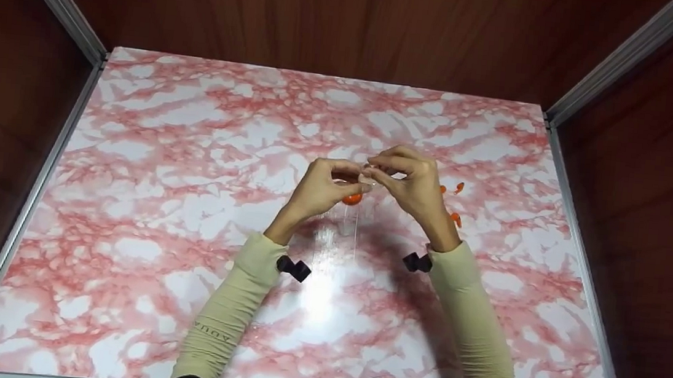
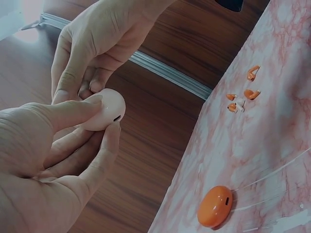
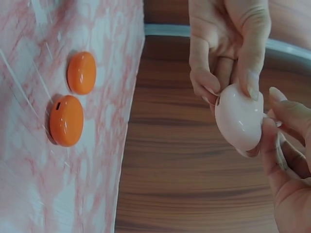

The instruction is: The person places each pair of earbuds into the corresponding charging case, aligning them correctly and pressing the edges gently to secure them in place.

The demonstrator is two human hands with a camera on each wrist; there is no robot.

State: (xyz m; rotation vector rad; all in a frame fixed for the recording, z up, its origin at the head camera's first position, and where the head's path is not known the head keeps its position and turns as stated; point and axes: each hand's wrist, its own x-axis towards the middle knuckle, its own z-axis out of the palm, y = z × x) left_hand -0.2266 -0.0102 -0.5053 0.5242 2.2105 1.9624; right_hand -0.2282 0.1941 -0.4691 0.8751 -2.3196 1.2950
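Note:
My left hand (image 1: pixel 328 183) holds a white earbud charging case (image 2: pixel 108 109) between thumb and fingers, raised above the table. A small dark port slot shows on the case's edge. At its other side, my right hand (image 1: pixel 407 172) pinches a small white earbud (image 3: pixel 272 119), mostly hidden by the fingers, right at the case. In the right wrist view the left hand (image 3: pixel 231 43) grips the case from above, the right hand (image 3: pixel 291 150) close beside it. Below the hands, an orange charging case (image 3: pixel 66 120) lies on the table with a second orange case (image 3: pixel 81 73) close by.
Several orange earbuds (image 2: pixel 251 94) lie on the marbled red-and-white table (image 1: pixel 181 260), to the right of the right hand in the head view, with a white piece (image 2: pixel 240 102) among them. Wood-look panels (image 1: pixel 328 21) and metal rails enclose the table at the back and sides.

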